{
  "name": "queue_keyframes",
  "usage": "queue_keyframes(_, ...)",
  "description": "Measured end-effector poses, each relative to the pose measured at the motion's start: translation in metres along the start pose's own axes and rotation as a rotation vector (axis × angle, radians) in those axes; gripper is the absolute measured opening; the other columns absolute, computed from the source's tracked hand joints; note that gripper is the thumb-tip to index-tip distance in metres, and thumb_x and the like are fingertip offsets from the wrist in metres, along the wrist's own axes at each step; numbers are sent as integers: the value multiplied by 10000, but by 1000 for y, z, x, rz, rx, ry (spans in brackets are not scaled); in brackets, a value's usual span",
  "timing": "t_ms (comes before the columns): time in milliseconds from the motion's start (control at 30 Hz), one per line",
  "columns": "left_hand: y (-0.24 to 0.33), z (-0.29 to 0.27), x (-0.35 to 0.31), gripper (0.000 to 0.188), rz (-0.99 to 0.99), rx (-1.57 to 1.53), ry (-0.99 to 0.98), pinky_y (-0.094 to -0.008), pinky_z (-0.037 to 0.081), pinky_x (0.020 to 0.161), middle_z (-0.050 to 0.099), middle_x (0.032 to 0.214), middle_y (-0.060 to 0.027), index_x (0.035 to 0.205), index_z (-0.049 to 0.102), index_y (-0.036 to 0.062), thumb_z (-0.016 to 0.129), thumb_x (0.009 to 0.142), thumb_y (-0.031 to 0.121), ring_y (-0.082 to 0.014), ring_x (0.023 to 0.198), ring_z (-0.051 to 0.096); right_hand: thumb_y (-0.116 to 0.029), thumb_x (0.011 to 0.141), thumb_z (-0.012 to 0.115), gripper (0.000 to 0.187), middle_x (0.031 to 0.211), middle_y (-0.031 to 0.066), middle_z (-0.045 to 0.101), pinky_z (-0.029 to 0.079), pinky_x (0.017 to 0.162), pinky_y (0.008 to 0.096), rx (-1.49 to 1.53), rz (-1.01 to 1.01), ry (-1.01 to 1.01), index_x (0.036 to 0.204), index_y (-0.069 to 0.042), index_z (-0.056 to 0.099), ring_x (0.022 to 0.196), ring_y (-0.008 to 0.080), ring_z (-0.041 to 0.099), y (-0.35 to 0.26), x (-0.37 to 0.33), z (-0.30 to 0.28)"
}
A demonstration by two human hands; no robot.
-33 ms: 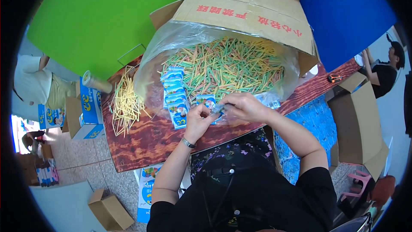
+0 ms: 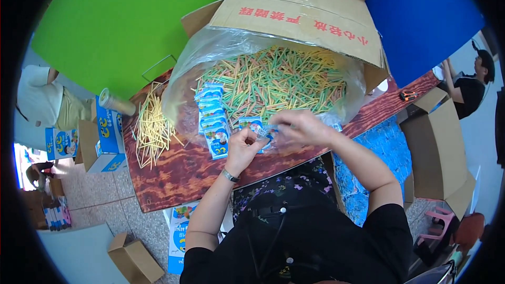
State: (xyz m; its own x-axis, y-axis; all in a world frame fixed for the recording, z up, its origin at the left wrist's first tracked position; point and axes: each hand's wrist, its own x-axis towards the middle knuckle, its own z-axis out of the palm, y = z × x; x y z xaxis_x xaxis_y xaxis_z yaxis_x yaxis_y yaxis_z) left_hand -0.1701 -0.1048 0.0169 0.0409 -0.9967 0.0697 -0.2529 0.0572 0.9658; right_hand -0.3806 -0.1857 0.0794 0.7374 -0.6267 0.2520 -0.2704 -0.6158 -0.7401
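My left hand (image 2: 243,150) is closed, its thumb and forefinger pinching a small clear-and-blue plastic packet (image 2: 264,132). Just to its right, my right hand (image 2: 304,128) has its fingertips pressed together over the packet's upper edge; whatever is between them is too small to tell. Beneath the hands, a blue printed packet (image 2: 250,123) lies partly covered. A row of overlapping blue-and-white packets (image 2: 212,121) stretches away from me on the left. Beyond the hands, a heap of thin yellow, green and pink sticks (image 2: 284,81) spills over a clear plastic liner (image 2: 192,68).
An open cardboard box (image 2: 300,18) stands behind the heap. Loose pale-yellow sticks (image 2: 153,129) and a clear jar (image 2: 115,102) are at the table's left. Orange-handled scissors (image 2: 408,95) lie far right. Another cardboard box (image 2: 436,147) stands beside the table. Two other people are at the sides.
My right hand's fingers have lifted slightly away from me. The left hand keeps its pinch on the packet, and the whole view has shifted a little.
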Motion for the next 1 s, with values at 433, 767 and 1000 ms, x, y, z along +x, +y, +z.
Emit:
queue_keyframes(433,-22,10,-6,277,-99,-41,-44,-226,388,512,543,630,32,735,571,46,785,779,217,-40,562,469,-177,887,432,382,1222,169,590,407,1019,452,-973,806,304,1232,-98,575,1196,338,513,145,-9,-106)
queue_keyframes(767,-14,14,-1,197,-97,-144,-77,-212,377,516,584,684,34,768,579,34,732,844,134,-22,606,481,-330,931,419,430,1325,160,526,353,1059,466,-974,819,304,1268,-92,543,1233,365,471,178,-14,-99)
queue_keyframes(1000,-1,18,10,188,-69,-130,-111,-205,392,532,585,685,30,784,587,35,737,838,136,-24,625,501,-251,933,422,349,1211,181,587,427,977,450,-1321,573,449,1213,-81,542,1153,355,535,204,-40,-117)
